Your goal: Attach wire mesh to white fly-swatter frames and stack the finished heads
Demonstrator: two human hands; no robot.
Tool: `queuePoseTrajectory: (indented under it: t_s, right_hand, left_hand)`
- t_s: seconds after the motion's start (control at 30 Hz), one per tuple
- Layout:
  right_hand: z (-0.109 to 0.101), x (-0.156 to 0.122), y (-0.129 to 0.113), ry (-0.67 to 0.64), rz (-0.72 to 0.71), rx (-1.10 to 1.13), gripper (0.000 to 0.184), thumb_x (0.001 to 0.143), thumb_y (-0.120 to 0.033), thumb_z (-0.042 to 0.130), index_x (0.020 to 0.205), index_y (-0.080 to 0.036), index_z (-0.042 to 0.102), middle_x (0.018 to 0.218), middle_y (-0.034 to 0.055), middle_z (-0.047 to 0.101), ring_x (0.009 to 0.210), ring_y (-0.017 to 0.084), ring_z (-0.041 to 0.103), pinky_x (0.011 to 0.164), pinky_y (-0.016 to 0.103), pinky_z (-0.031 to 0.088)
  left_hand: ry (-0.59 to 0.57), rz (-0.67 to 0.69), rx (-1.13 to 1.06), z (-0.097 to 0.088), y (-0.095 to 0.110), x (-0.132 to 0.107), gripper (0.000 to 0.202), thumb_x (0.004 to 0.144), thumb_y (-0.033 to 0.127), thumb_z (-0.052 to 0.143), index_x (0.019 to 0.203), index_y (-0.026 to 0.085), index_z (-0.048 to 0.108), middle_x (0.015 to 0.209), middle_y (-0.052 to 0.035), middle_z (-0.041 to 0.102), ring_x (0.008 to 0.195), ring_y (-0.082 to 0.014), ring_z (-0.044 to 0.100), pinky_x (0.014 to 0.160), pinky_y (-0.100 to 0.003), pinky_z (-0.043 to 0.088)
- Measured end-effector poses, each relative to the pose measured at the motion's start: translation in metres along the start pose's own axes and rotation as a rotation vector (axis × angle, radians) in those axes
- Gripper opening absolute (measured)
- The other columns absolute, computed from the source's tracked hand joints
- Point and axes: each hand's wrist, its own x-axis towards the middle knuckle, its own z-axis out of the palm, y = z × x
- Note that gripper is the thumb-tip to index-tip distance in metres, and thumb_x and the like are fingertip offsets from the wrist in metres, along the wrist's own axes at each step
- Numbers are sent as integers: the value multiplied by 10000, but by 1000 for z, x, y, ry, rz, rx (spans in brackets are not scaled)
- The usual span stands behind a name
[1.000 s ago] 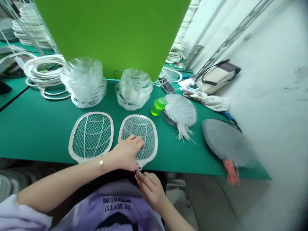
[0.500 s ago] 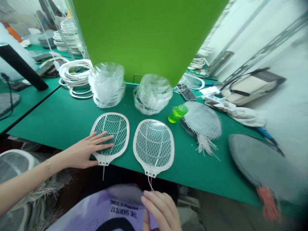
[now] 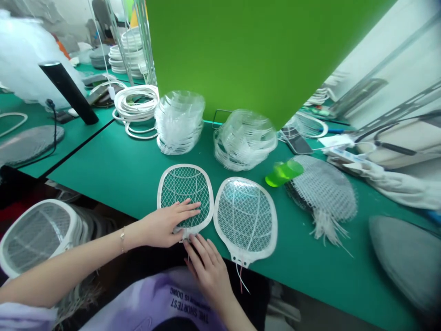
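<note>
White frame (image 3: 186, 169): plastic fly swatter with wire mesh, lying flat near the front edge of the green desk (image 3: 103, 151)
Left hand (image 3: 165, 224): fingers spread, pressing flat on the frame's low part
Right hand (image 3: 206, 269): fingers bent at the frame's neck, cannot tell if they pinch it
Just beside: second swatter (image 3: 245, 220)
Behind: clear plastic stack (image 3: 179, 124), green plastic cup (image 3: 284, 172)

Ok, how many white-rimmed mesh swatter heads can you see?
4: one swatter head under the left hand, one beside it, one partly behind the green board, one low at far left. More may be hidden.
</note>
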Motion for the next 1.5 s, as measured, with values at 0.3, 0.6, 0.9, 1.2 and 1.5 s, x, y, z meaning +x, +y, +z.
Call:
queuePoseTrajectory:
  t_s: [0.3,0.6,0.9,1.2,1.5]
  right_hand:
    - [3,19,-1,187,30,176,214,927,-66,575,1076,-135,712,1003,91,770,980,217,705,803,337,584]
    - [3,10,-9,204,182,149,258,929,-57,530,1073,-182,704,976,70,760,965,202,689,805,342,518]
    - [-12,23,-1,-39,-40,123,233,955,-63,484,922,-171,688,1010,87,740,823,175,613,686,304,460]
    - [-46,47,5,-282,-105,122,180,888,-65,511,869,-195,635,891,64,691,767,196,572,643,338,435]
    - [4,96,-46,-166,176,18,170,812,-211,679,966,-146,651,808,82,658,742,238,603,624,376,514]
  left_hand:
    - [16,-42,-93,-5,2,1,720,844,169,639,1516,235,386,1644,-82,264,1512,-265,245,1202,-465,298]
    - [108,-116,-178,2,-2,4,827,807,238,739,1535,270,349,1646,-103,258,1485,-272,320,1172,-442,355]
    - [23,-211,-128,1,10,13,942,776,143,694,1579,218,207,1661,-148,150,1511,-295,226,1216,-492,252]
    - [-8,-157,-96,0,13,8,902,798,150,646,1573,221,191,1665,-161,122,1508,-310,233,1214,-544,219]
    - [1016,-320,-300,-14,14,-69,213,945,305,584,1146,257,635,1289,-57,625,1216,-246,606,1047,-402,509]
